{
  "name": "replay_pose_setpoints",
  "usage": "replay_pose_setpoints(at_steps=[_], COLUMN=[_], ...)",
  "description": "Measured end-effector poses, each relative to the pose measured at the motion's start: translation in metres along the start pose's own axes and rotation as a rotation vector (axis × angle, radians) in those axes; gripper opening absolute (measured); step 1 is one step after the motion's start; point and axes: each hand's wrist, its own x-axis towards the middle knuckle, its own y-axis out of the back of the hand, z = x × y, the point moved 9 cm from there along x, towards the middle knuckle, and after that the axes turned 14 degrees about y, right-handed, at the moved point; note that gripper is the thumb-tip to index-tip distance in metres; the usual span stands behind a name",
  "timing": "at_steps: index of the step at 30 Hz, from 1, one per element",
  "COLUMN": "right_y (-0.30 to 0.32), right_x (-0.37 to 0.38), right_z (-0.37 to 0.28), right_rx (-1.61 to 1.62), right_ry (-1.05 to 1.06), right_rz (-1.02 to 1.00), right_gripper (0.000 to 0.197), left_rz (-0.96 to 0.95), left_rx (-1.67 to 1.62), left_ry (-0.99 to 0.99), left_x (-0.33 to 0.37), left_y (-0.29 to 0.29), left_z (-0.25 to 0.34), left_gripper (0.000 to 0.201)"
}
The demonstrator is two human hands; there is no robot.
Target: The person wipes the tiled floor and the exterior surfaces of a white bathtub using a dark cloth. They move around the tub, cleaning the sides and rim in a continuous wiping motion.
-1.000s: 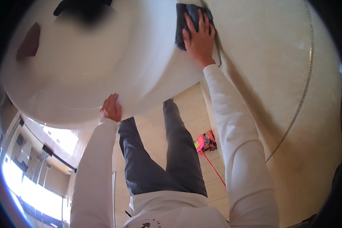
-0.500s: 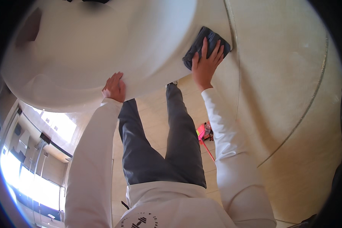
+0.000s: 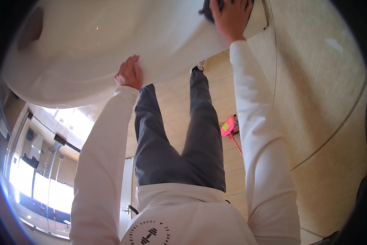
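Note:
A glossy white bathtub (image 3: 173, 53) with a curved rim fills the upper left. My left hand (image 3: 129, 73) rests on its near rim, fingers laid along the surface and holding nothing. At the top, right of centre, my right hand (image 3: 232, 21) presses a dark grey folded cloth (image 3: 208, 12) onto the rim near the tub's right end. Part of the cloth lies under the fingers, and the picture's upper edge cuts off more of it.
Beige tiled wall (image 3: 310, 61) with curved joint lines rises at the right, close to the tub's end. A pink and yellow item with a red handle (image 3: 231, 127) lies on the tiled floor (image 3: 171, 106) beside my legs. Glass panels and bright windows (image 3: 48, 192) show at the lower left.
My right hand has slid the cloth farther away along the rim, toward the top of the picture. My left hand stays on the near rim, while the whole view has shifted slightly.

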Motion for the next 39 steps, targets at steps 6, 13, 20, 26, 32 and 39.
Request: replay_pose_setpoints(at_steps=[6,13,20,26,32,39], right_y=[-0.017,-0.008,-0.004,-0.008,-0.018,-0.001], right_x=[0.033,-0.024,-0.074,0.005,0.022,-0.072], right_z=[0.027,0.007,-0.017,0.044,0.030,-0.062], right_rx=[-0.193,-0.028,0.091,0.014,-0.044,0.132], right_ry=[-0.070,-0.067,-0.016,-0.053,-0.099,-0.110], right_rz=[0.056,0.079,-0.179,0.048,0.180,-0.044], right_gripper=[0.057,0.056,0.057,0.045,0.046,0.058], left_rz=[0.019,0.028,0.042,0.043,0.034,0.044], left_rx=[0.004,-0.041,-0.049,-0.035,-0.054,-0.027], left_ry=[-0.001,-0.004,0.029,0.018,0.011,-0.001], left_x=[0.000,0.001,-0.003,-0.002,0.001,-0.002], left_y=[0.002,0.000,0.003,0.005,0.004,0.002], left_z=[-0.003,-0.007,-0.007,-0.003,0.000,-0.004], left_gripper=[0.024,0.024,0.023,0.023,0.022,0.020])
